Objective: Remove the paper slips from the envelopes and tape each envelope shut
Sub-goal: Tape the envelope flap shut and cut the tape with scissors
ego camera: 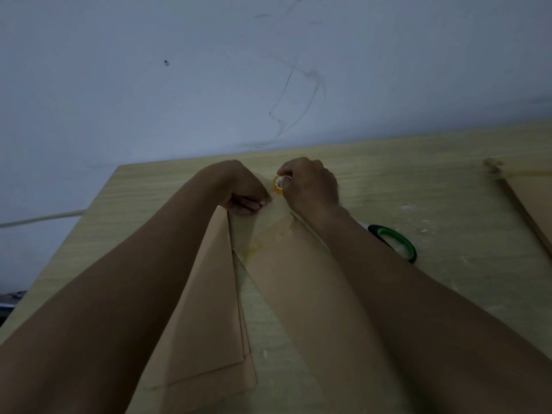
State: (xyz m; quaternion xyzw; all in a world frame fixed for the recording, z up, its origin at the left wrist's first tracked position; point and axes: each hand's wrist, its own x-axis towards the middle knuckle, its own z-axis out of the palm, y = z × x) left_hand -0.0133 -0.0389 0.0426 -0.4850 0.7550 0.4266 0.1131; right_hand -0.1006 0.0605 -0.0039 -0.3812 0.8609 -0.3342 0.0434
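Around the green-handled scissors [394, 242], bare surface [418, 186] lay open toward the wall and to their right, up to the brown sheets [528, 201] at the far right. Left of the scissors, brown envelopes [209, 294] and both forearms blocked the way.

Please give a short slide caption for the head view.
Right hand holds tape roll; left hand pinches its end above envelopes.
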